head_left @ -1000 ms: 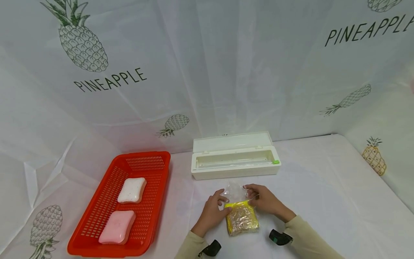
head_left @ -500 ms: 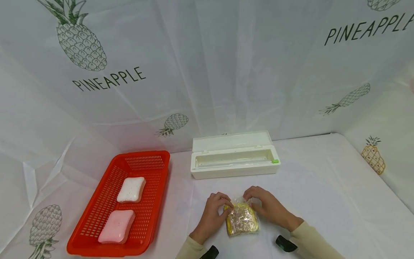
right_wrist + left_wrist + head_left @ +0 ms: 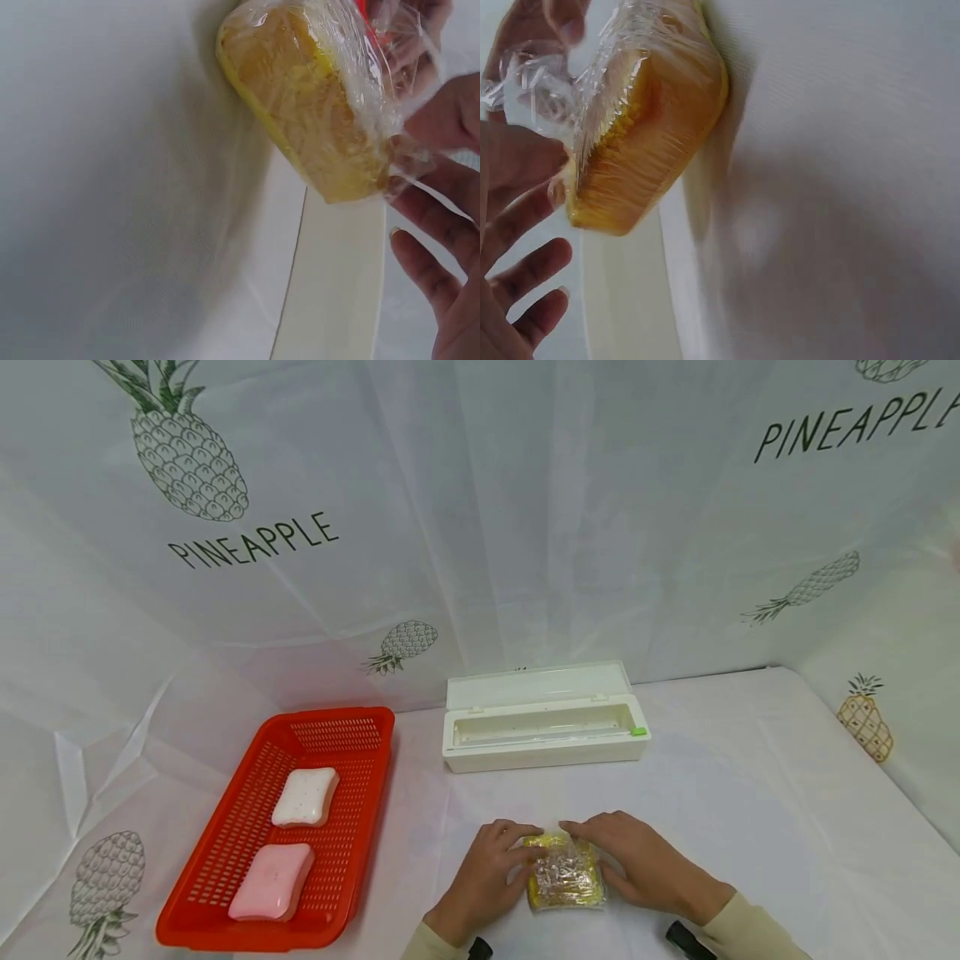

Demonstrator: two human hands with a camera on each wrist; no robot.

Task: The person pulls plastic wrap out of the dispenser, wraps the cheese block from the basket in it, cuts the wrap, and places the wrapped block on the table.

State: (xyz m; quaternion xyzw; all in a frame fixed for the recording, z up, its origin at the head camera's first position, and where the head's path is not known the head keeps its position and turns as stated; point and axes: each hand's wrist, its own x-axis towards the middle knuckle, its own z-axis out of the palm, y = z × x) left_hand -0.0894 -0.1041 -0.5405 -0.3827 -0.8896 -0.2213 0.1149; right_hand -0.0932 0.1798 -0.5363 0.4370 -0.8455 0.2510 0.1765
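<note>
In the head view a yellow-and-tan block (image 3: pixel 567 872) wrapped in shiny clear cling film lies on the white cloth, between both hands. My left hand (image 3: pixel 487 872) is at its left side, fingertips over the far left corner. From the other side my right hand (image 3: pixel 645 864) reaches with its fingers at the far right corner and its thumb by the right edge. In the left wrist view, thumb and fingers meet at loose cling film (image 3: pixel 540 86) by the block's end. The right wrist view shows a film flap (image 3: pixel 410 156) between the right thumb and finger.
Behind the block stands a white cling film dispenser (image 3: pixel 547 758), lid up, with a green slider (image 3: pixel 638 732). To the left is a red perforated basket (image 3: pixel 363 827) bearing a white block (image 3: pixel 303 797) and a pink block (image 3: pixel 270 882). Pineapple-print cloth (image 3: pixel 525 527) hangs behind.
The loose film that stood up beyond the block has been folded down over its far edge. Both hands have come slightly nearer the body, the right elbow side swinging outward.
</note>
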